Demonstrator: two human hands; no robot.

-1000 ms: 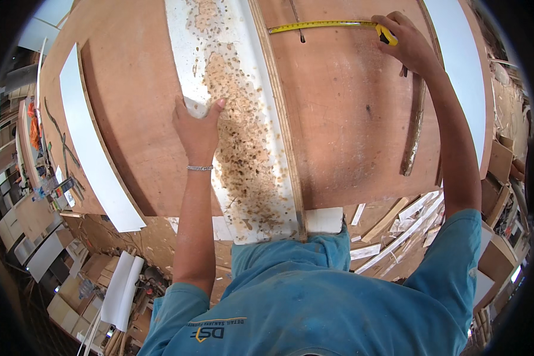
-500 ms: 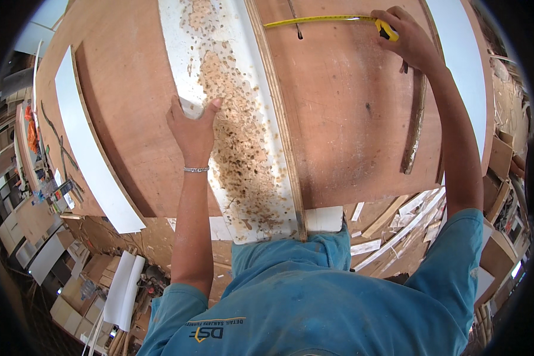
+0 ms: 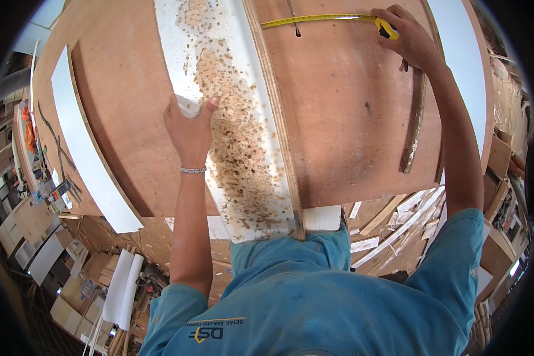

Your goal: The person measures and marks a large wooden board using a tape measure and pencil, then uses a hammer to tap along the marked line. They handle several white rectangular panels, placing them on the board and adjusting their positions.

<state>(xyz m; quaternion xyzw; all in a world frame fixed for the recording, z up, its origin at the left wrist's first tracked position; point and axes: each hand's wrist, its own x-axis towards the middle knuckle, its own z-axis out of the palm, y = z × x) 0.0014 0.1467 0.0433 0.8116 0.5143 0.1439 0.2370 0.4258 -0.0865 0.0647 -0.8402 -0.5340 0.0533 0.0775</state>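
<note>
A long white board (image 3: 187, 56), its face blotched with brown spots and bare patches, lies lengthwise over a brown plywood sheet (image 3: 350, 118). My left hand (image 3: 188, 132) grips its left edge, thumb on top, the other fingers partly hidden. At the upper right, my right hand (image 3: 408, 34) is closed around a yellow and black tape measure (image 3: 387, 29). Its yellow blade (image 3: 320, 19) runs out leftward across the plywood to the layered right edge of the board. A dark, slim object, not clear in kind, shows below my right palm.
A narrow white strip (image 3: 86, 139) lies along the sheet's left side, a wider white panel (image 3: 460, 71) along its right. A thin worn wooden strip (image 3: 414, 127) rests near my right forearm. Offcuts (image 3: 391, 222) litter the floor; a white roll (image 3: 123, 291) stands lower left.
The board and my left hand appear slightly farther left in the picture. My right hand still holds the tape measure with its blade out, almost unmoved.
</note>
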